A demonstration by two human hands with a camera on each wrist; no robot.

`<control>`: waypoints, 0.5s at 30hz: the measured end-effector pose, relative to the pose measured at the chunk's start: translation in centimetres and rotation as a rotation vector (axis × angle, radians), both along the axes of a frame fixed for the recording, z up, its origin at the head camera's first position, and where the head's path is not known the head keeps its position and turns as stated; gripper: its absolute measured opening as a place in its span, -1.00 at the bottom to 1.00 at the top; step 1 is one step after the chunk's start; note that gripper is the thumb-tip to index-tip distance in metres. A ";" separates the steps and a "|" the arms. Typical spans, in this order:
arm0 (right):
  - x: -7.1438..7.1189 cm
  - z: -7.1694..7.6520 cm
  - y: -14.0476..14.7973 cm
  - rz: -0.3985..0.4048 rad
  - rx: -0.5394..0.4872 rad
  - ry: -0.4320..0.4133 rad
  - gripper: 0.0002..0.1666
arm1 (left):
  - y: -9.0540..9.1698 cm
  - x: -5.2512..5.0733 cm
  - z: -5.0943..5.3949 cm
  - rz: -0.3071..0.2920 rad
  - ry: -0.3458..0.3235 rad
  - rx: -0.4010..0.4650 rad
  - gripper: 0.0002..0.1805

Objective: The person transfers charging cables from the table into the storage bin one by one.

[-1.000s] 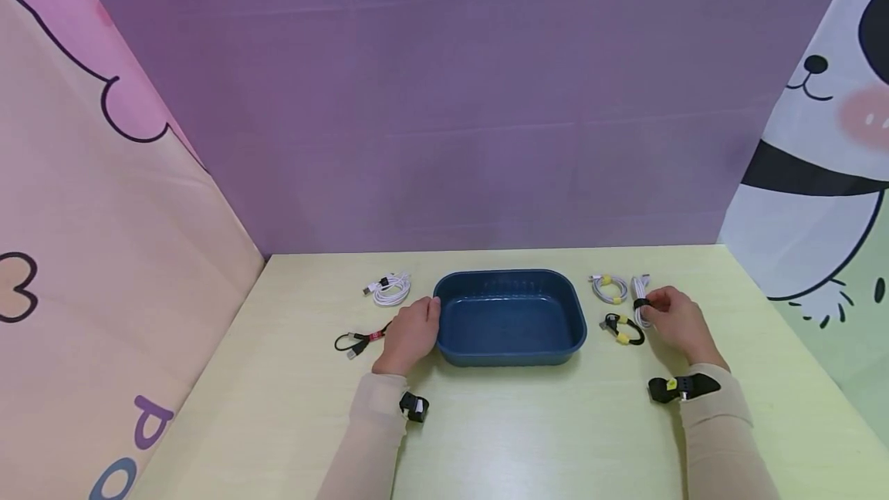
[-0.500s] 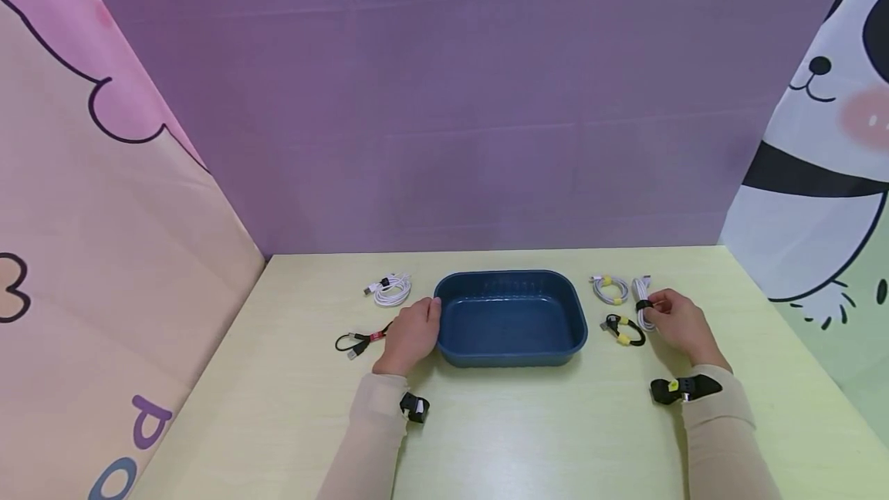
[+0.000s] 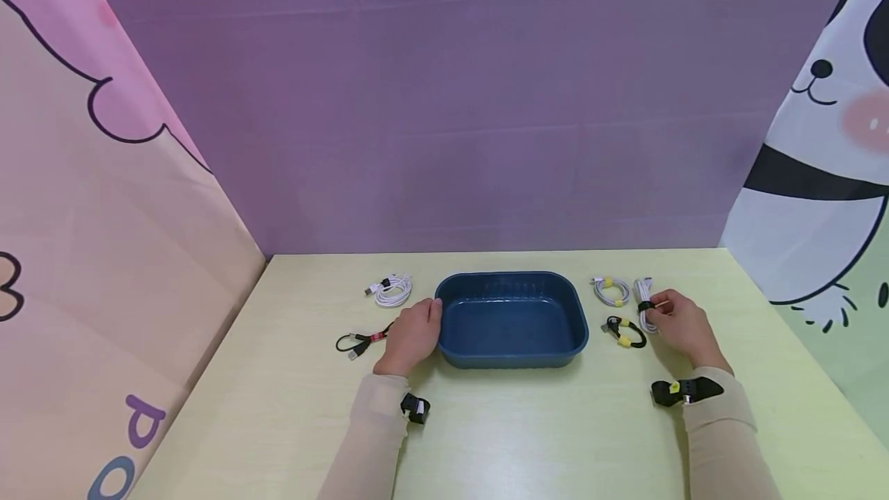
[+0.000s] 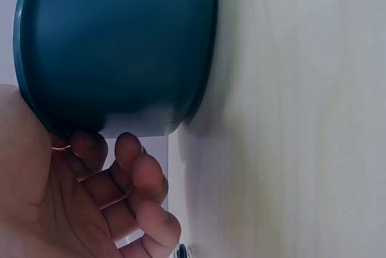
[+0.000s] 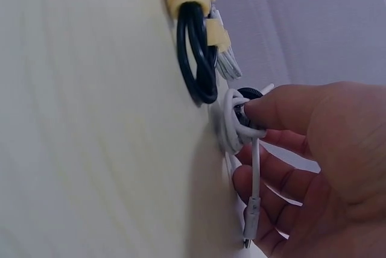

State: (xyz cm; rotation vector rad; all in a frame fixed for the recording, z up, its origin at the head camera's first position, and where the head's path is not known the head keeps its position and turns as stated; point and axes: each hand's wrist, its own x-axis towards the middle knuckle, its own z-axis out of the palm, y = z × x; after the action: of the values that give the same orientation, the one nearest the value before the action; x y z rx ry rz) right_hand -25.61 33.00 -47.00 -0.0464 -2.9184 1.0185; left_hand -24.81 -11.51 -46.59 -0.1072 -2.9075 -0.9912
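The white cable (image 3: pixel 642 292) was pinched at its black band (image 3: pixel 647 305).
The right hand (image 3: pixel 686 330) held it between thumb and fingers, near the yellow-tied black cable (image 3: pixel 637 327) and right of the blue bin (image 3: pixel 514 360) on the table (image 3: pixel 528 438); the left hand (image 3: pixel 410 338) gripped the bin's left rim. Centring the pinch on the band seemed best, holding the loops together.

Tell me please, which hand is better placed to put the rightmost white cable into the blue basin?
Right, I would judge: the right hand pinches that white cable near its black tie, while the left hand is across, at the left side of the blue basin.
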 end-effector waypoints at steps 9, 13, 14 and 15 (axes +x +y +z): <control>0.3 0.6 -0.1 -0.009 -0.018 0.022 -0.65 | 0.1 0.1 0.1 0.002 -0.004 -0.004 -0.56; 0.2 0.7 -0.1 -0.012 -0.027 0.062 -0.64 | 0.1 0.1 0.1 0.005 -0.011 0.001 -0.56; 0.2 0.8 -0.1 -0.015 -0.028 0.070 -0.64 | 0.1 0.1 0.1 0.004 -0.011 0.002 -0.56; 0.2 0.8 -0.1 -0.017 -0.030 0.080 -0.64 | 0.0 0.1 0.1 0.004 -0.010 0.003 -0.56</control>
State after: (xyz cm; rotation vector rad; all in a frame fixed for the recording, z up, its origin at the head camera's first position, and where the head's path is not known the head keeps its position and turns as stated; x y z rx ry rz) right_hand -25.45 32.87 -46.21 -0.0314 -2.8261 1.0366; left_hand -24.66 -11.47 -46.53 -0.0966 -2.9136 -0.9987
